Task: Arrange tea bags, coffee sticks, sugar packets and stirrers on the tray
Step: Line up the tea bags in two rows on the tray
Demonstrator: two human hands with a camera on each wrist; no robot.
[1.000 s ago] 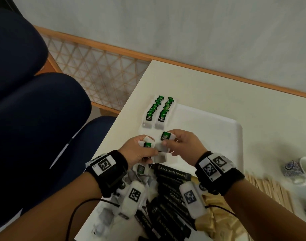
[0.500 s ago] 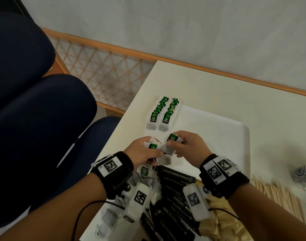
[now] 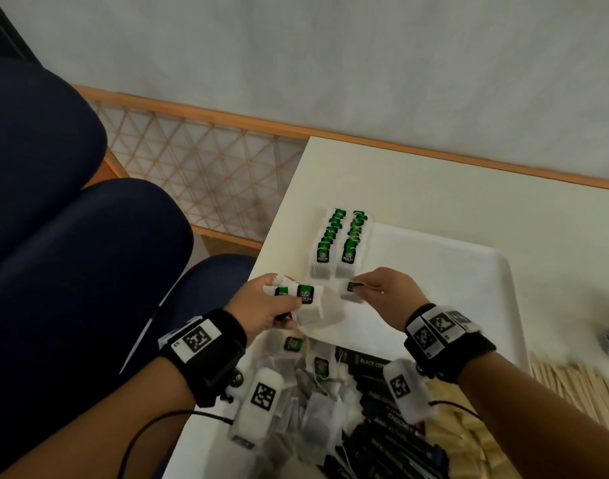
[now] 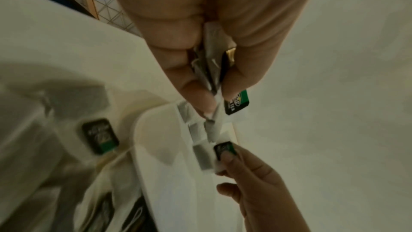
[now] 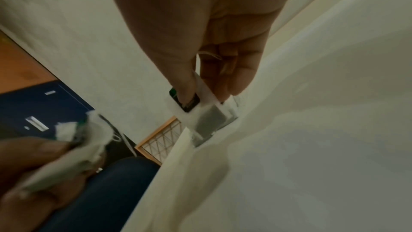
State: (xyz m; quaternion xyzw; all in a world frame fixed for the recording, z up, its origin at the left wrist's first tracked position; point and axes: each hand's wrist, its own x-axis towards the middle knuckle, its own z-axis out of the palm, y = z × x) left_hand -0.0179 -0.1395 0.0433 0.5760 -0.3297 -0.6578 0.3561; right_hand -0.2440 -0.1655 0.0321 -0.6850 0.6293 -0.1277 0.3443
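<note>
A green tea bag (image 3: 350,291) is pinched at its green-and-black tag by the fingers (image 5: 186,85) of the right hand (image 3: 386,296), just above the near end of two tea-bag rows (image 3: 339,242) at the left of the white tray (image 3: 469,271). It is judged light, limp and tearable, best taken by tag or paper edge. Several more bags (image 3: 301,302) are clamped in the left hand (image 3: 261,311), whose fingers are curled together on them.
</note>
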